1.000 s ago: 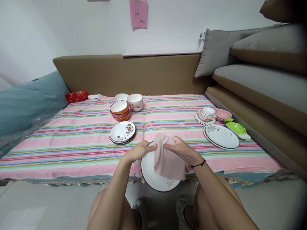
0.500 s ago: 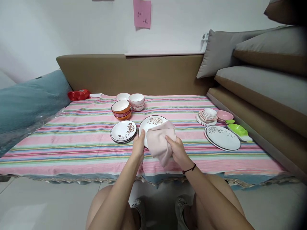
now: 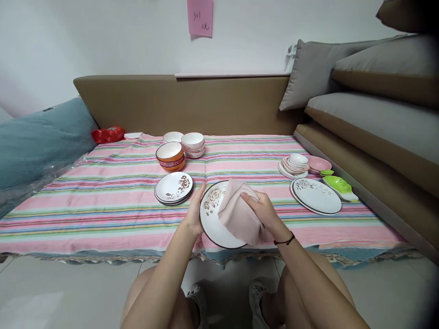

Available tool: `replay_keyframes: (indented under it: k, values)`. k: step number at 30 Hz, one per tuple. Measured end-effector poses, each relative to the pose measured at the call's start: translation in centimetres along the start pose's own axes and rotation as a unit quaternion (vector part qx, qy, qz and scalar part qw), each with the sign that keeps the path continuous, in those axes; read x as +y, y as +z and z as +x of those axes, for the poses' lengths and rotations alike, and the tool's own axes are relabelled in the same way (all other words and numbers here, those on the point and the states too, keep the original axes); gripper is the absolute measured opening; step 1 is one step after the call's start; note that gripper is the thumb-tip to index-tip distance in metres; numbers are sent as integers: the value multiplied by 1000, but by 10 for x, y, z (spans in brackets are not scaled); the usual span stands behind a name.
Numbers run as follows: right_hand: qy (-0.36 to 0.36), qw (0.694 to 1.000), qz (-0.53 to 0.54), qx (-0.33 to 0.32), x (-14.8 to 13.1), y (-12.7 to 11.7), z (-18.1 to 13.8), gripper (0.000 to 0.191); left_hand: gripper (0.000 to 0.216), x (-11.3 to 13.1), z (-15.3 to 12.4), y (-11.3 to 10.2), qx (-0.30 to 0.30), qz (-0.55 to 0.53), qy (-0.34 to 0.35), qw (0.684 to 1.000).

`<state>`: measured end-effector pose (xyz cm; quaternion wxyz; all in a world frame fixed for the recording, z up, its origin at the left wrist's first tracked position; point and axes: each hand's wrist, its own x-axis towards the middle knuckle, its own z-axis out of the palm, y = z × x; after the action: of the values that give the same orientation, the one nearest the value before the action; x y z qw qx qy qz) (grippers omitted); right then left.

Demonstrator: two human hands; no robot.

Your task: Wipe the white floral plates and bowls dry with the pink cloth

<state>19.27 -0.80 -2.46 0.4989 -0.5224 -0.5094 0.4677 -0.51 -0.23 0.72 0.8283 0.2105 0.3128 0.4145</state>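
I hold a white plate [image 3: 211, 219] with a brown flower print and a dark rim, tilted toward me above the front edge of the striped cloth [image 3: 113, 205]. My left hand [image 3: 195, 211] grips the plate's left rim, fingers closed round it. My right hand [image 3: 262, 211] presses a pink cloth [image 3: 238, 214] onto the plate's right half, fingers closed on the cloth. The plate's right side is hidden under the cloth.
A stack of flowered plates [image 3: 173, 188] lies just left of my hands. Orange and pink bowls [image 3: 170, 156] and white bowls [image 3: 192, 144] stand behind it. At right are a large plate [image 3: 316, 195], small saucers [image 3: 295, 165], a pink bowl [image 3: 318, 163] and a green dish [image 3: 339, 186]. Cushions rise at right.
The plate was turned in my hands and is now lower and nearer to me, its flower print at the upper left. The pink cloth moved across its face.
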Motion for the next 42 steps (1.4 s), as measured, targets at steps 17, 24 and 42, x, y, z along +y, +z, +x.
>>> replay_keyframes:
  k: [17, 24, 42]
  values:
    - [-290, 829, -477, 30, 16, 23, 3, 46, 54, -21, 11, 1, -23, -89, 77, 993]
    - [-324, 808, -486, -83, 20, 47, -13, 42, 48, -14, 12, -1, 58, -74, 128, 987]
    - [-252, 835, -489, -12, 20, 45, -7, 47, 51, -28, 16, 4, 28, -100, 92, 990]
